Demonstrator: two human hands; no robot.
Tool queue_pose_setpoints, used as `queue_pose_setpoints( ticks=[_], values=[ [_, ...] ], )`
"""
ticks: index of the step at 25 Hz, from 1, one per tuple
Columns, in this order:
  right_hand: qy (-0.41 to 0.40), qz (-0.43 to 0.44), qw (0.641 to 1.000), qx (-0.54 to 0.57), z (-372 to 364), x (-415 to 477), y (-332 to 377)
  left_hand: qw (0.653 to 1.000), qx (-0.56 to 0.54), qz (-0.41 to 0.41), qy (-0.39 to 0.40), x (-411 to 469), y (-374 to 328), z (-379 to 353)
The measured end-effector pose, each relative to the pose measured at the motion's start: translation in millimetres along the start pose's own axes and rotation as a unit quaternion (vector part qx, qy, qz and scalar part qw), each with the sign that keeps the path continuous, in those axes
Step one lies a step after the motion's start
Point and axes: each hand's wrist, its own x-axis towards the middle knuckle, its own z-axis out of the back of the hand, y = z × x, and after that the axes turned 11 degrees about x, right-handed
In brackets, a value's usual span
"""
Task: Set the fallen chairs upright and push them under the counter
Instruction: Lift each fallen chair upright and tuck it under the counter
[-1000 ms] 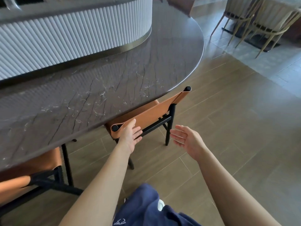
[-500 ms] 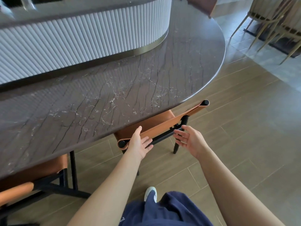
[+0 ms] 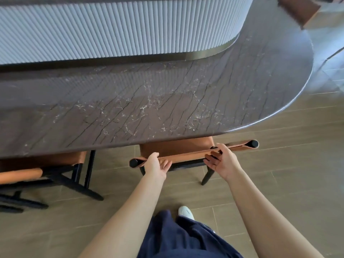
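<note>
Both hands had moved onto the chair [image 3: 186, 155] backrest; left hand [image 3: 156, 165] and right hand [image 3: 222, 162] gripped it. Chair stood upright, seat partly under the counter [image 3: 167, 101]. Pushing further risked trapping the hands against its edge.

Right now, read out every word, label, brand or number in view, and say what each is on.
No text here can be read.
The counter, chair and shorts show no lettering.
The shoe has a faint dark line, too blurred to read.
</note>
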Motion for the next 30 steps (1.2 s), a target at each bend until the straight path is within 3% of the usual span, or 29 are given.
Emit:
queue_pose_setpoints(
  ticks=[4,10,17,30],
  values=[
    [-0.011,-0.036,0.999,-0.003,0.0,17.2,28.1,0.997,-0.061,0.006,-0.039,2.0,-4.1,-15.5],
    [-0.024,-0.071,0.997,0.008,-1.1,36.0,34.7,0.994,-0.056,0.014,-0.088,1.9,-4.5,-17.1],
    [-0.022,-0.035,0.998,0.038,2.5,48.4,34.4,0.990,-0.071,0.020,-0.122,-3.4,-12.8,-16.3],
    [0.002,-0.016,0.999,0.051,-41.3,16.3,-55.9,0.988,-0.063,-0.024,-0.140,-4.8,-48.7,84.3]
  ],
)
